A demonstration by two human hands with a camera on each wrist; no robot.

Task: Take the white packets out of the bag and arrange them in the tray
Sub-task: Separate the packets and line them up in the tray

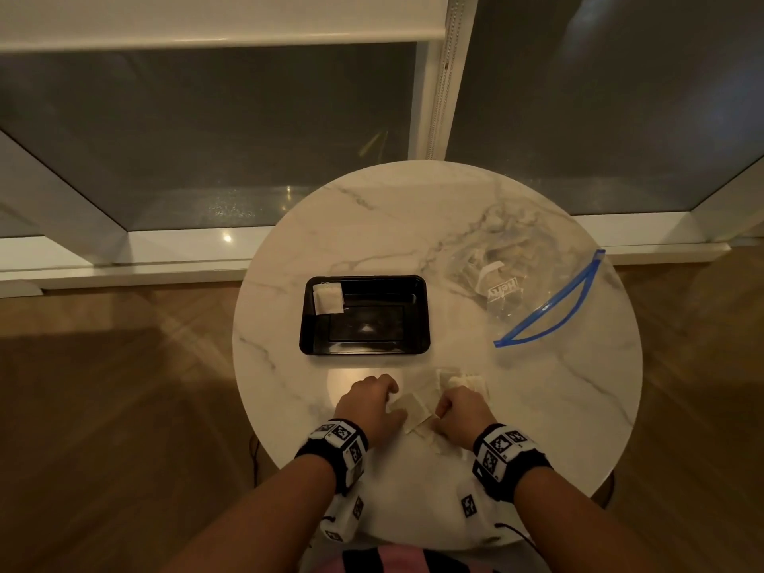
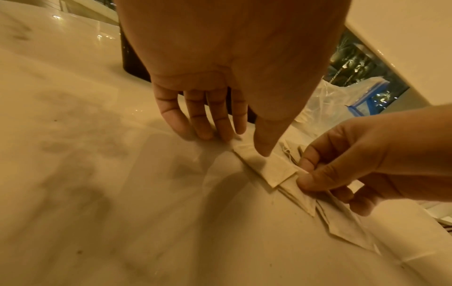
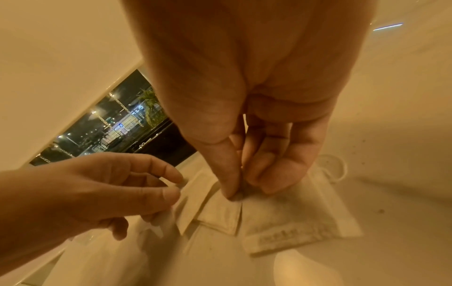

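Separating a small pile of packets [image 1: 417, 411] at the near edge of the table [image 1: 372, 225], both hands work close together. The left hand [image 1: 368, 401] has its fingers [image 2: 215, 120] bent down, and the thumb and fingertips hold one corner of the top packet against the marble; I judge this keeps the pile from sliding. The right hand [image 1: 461, 409] pinches the opposite edge of a packet between thumb and bent forefinger, the other fingers curled under. This grip probably serves to peel one thin packet from those that lie under it, because they overlap like a fan and are flat and light.

More packets [image 1: 463, 382] lie just behind the right hand, touching or nearly touching the pile. One packet [image 1: 328, 297] is already in the tray [image 1: 421, 349], in its far left corner, so the arranging has only started. The black tray stands near the hands, a little farther on the table, and its remaining floor is free.

The bag [image 1: 537, 295] lies to the right of the tray, its blue zip open toward the person. Something pale is still inside, but through the crumpled plastic I cannot tell how many packets.

Nothing stands between the hands and the tray. The difficulty, I think, is lifting two packets together.
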